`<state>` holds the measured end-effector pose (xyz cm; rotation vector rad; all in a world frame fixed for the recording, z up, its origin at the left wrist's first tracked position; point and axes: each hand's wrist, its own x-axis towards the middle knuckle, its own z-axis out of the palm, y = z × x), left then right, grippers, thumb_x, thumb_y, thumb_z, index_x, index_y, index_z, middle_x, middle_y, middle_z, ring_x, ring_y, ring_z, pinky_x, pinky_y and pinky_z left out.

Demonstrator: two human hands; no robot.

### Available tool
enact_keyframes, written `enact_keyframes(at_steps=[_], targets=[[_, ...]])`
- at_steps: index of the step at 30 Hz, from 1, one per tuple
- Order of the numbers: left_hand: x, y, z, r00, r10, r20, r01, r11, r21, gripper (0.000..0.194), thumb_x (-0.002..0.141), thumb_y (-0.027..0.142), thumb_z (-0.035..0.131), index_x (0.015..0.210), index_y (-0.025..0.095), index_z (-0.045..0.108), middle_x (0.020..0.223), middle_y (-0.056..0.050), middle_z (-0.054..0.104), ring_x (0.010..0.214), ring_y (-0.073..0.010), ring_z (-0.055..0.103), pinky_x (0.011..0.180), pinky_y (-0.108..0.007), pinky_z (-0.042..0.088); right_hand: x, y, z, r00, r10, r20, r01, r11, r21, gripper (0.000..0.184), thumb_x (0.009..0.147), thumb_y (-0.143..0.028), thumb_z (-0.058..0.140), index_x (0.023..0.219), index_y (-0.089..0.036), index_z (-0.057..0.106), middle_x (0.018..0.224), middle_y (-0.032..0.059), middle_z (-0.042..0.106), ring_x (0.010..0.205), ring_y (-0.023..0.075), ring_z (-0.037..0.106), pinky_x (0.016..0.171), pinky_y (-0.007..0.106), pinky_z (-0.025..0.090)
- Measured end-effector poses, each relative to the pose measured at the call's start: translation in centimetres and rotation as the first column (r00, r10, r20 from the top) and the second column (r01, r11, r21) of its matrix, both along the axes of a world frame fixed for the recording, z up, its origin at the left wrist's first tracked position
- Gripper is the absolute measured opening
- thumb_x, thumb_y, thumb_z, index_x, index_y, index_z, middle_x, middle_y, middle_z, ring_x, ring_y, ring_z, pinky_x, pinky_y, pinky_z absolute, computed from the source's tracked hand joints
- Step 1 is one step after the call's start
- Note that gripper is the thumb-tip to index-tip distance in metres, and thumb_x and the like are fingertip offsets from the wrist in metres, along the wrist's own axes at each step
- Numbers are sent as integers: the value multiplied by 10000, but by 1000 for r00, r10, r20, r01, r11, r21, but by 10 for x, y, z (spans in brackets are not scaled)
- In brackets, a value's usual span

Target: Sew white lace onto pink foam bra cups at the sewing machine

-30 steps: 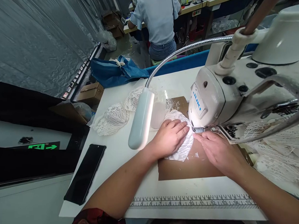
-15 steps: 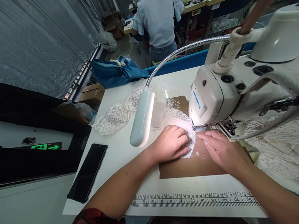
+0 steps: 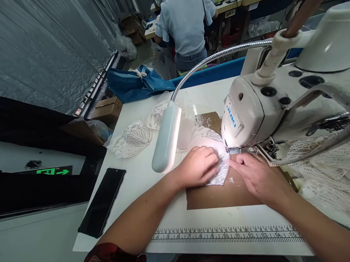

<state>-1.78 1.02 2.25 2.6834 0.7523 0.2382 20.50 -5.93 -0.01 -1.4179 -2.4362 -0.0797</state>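
Observation:
A white lace bra cup (image 3: 211, 142) lies under the needle area of a white sewing machine (image 3: 245, 111). My left hand (image 3: 199, 166) rests on it with curled fingers, gripping its lace near the lower edge. From the right, my right hand (image 3: 256, 171) reaches in beside the presser foot. Its fingers are bent and drawn together, and one tip touches the cup's right edge. A brown sheet (image 3: 218, 198) lies beneath the cup and both hands.
A lamp (image 3: 164, 140) on a bent metal neck hangs left of my hands. More lace cups (image 3: 134, 139) lie on the white table, with a black phone (image 3: 102, 203) at the left edge. Lace pieces (image 3: 329, 172) are heaped at right. A person (image 3: 184, 25) sits ahead.
My right hand's fingers have bent from a flatter, stretched pose, and a tip now meets the cup's edge. My left fingers have shifted slightly left and curled more.

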Motion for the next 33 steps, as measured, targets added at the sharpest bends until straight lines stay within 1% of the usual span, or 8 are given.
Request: enact_keyframes(at_steps=[3, 6, 11, 20, 24, 26, 29, 33], targets=[[-2, 0, -2, 995, -96, -16, 97, 992, 79, 378, 970, 380, 424, 1220, 145, 583, 1310, -115, 595, 1059, -238, 540, 860, -362, 422, 0, -1, 0, 999, 9, 45, -10, 1000, 28, 463, 756, -23, 449, 1106, -175, 712, 895, 52, 667, 678, 156, 528, 525, 275, 341], [-4, 1, -4, 982, -177, -63, 183, 976, 121, 465, 1005, 370, 347, 1382, 135, 483, 1438, -115, 509, 1159, -254, 500, 898, -389, 409, 1, -2, -1, 999, 20, 49, -22, 999, 39, 470, 728, 1, 441, 1075, -152, 719, 876, 69, 653, 681, 157, 511, 534, 277, 332], [-6, 2, -6, 980, -175, -99, 186, 975, 120, 477, 1008, 362, 337, 1388, 125, 498, 1446, -91, 505, 1165, -260, 490, 918, -403, 402, 1, -4, -5, 999, 34, 25, -35, 998, 53, 474, 742, 19, 428, 1088, -128, 717, 831, 69, 633, 715, 170, 516, 600, 287, 358], [-2, 1, -8, 988, -99, -121, 121, 975, 187, 526, 986, 432, 355, 1392, 131, 501, 1471, -129, 467, 1094, -291, 500, 828, -419, 396, -5, 1, 1, 990, -112, 89, 107, 993, 54, 451, 805, -21, 448, 1125, -215, 699, 796, 31, 616, 704, 164, 490, 582, 295, 292], [-2, -1, -11, 995, -74, -72, 88, 974, 211, 515, 988, 435, 350, 1371, 134, 518, 1456, -131, 484, 1077, -284, 505, 821, -423, 384, -4, 0, 4, 986, -137, 95, 136, 991, 19, 446, 811, -32, 452, 1127, -236, 692, 778, 21, 605, 695, 162, 493, 587, 298, 284], [-3, -1, -12, 997, -75, -31, 80, 976, 203, 489, 985, 430, 362, 1336, 144, 547, 1434, -135, 507, 1080, -278, 508, 838, -427, 381, -1, -2, 2, 992, -108, 63, 108, 994, 1, 447, 824, -45, 449, 1156, -232, 683, 826, 30, 623, 734, 170, 509, 592, 294, 294], [-4, -2, -13, 996, -89, 28, 82, 980, 181, 425, 978, 410, 384, 1260, 181, 605, 1387, -127, 546, 1080, -268, 516, 867, -428, 379, 5, -6, -3, 1000, 5, -4, -5, 999, -48, 428, 839, -55, 439, 1161, -209, 675, 883, 48, 628, 806, 183, 517, 635, 289, 326], [-5, -2, -13, 989, -118, 86, 104, 983, 153, 370, 977, 357, 398, 1215, 203, 634, 1272, -116, 609, 1050, -241, 532, 876, -407, 388, 10, -8, -5, 990, 129, -65, -135, 985, -107, 438, 824, -27, 426, 1143, -217, 659, 868, 41, 597, 761, 168, 471, 677, 295, 331]])
